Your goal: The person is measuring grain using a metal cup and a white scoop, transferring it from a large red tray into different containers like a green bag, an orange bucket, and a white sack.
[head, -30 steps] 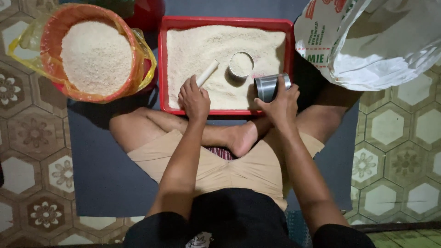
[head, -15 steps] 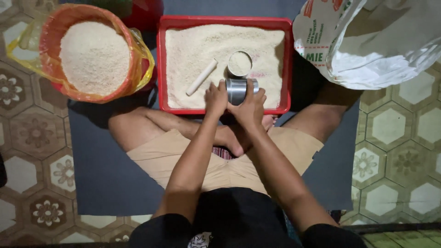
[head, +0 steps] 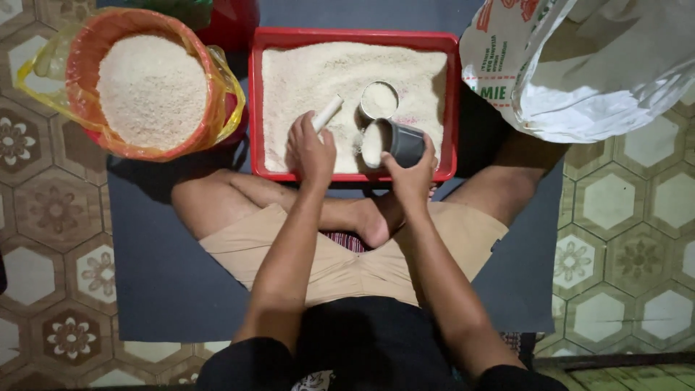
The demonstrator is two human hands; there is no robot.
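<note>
A red rectangular tray (head: 255, 94) full of white rice lies in front of my crossed legs. My right hand (head: 410, 174) grips a metal can (head: 402, 143) tipped on its side, its mouth full of rice and facing left. My left hand (head: 310, 148) is closed on the lower end of a short white stick (head: 327, 113) that rests on the rice. A second round tin (head: 378, 99), filled level with rice, stands upright in the tray just behind the tipped can.
An orange basin (head: 87, 51) lined with yellow plastic and heaped with rice sits at the left. A large white sack (head: 594, 65) lies open at the right. A dark mat (head: 159, 289) covers the patterned tile floor (head: 43, 217).
Both hands were together on the can over the tray's near edge. Now the left hand has gone to the white stick, and the right hand has tipped the can sideways, full of rice.
</note>
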